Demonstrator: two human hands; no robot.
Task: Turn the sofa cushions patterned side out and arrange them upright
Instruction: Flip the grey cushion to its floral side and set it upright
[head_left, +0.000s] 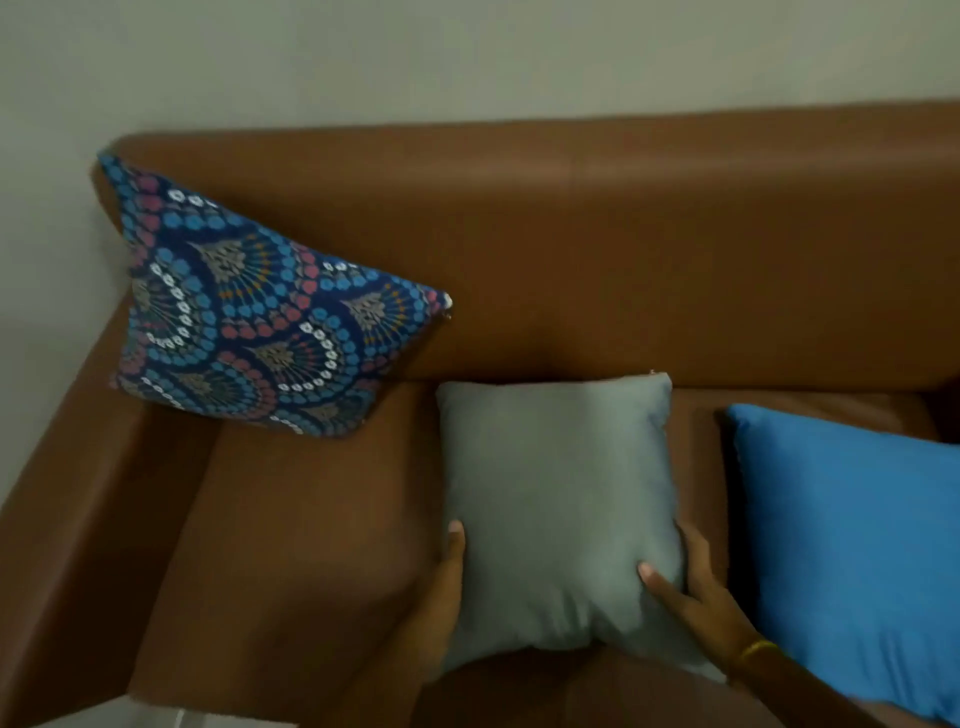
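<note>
A plain grey cushion (558, 499) lies flat on the brown sofa seat (306, 530), plain side up. My left hand (441, 587) grips its left edge, thumb on top. My right hand (691, 587) grips its right lower edge, thumb pressed into the fabric. A patterned blue cushion (249, 317) stands upright in the left corner, leaning on the backrest, pattern facing out. A plain bright blue cushion (857, 551) lies flat on the seat at the right, partly cut off by the frame edge.
The sofa backrest (623, 234) runs across the frame below a pale wall (467, 57). The left armrest (67, 519) borders the seat. A yellow band sits on my right wrist (756, 649).
</note>
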